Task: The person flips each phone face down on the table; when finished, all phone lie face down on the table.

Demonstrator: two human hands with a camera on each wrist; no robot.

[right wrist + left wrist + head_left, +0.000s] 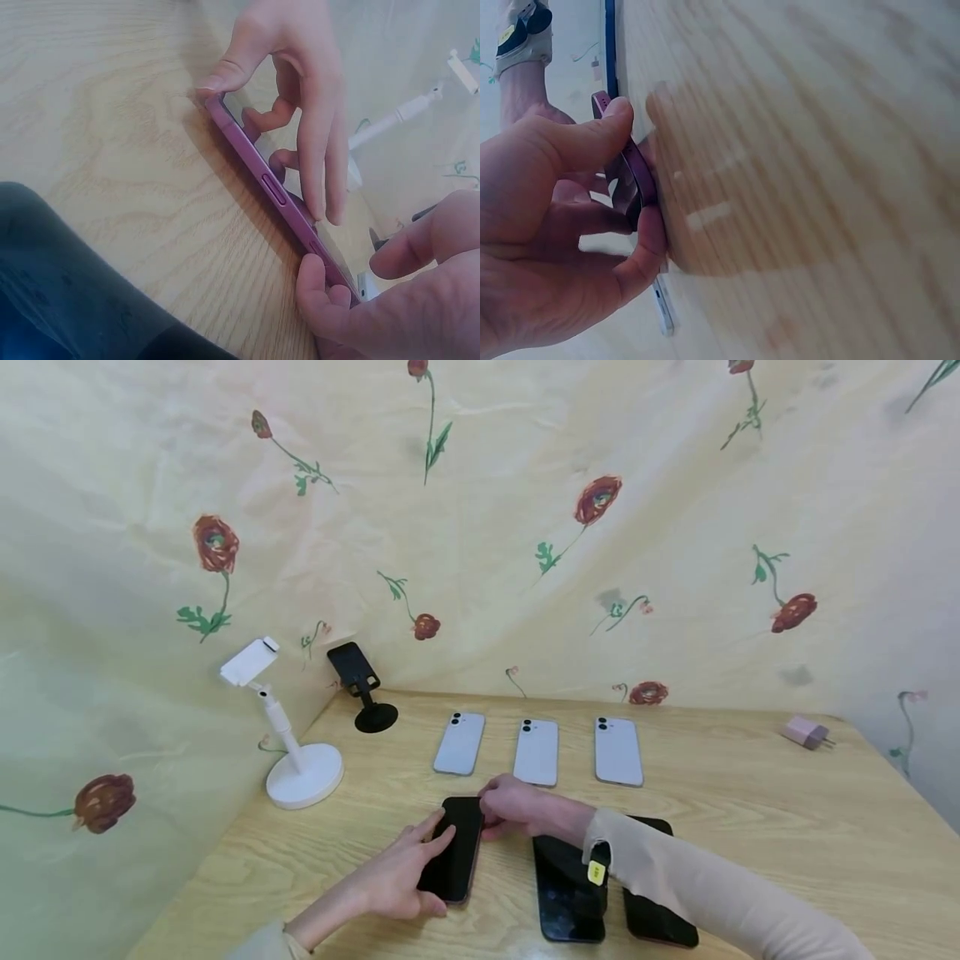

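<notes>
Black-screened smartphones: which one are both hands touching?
The leftmost, purple-framed smartphone: the left hand and right hand both touch it. The middle smartphone and rightmost smartphone lie to its right.

The left hand spreads its fingers, thumb set apart nearer the body; just right of those fingertips the right hand curls its own fingers, the wrist and pale-sleeved forearm slanting back from them; the left forearm lies behind its fingers
</notes>
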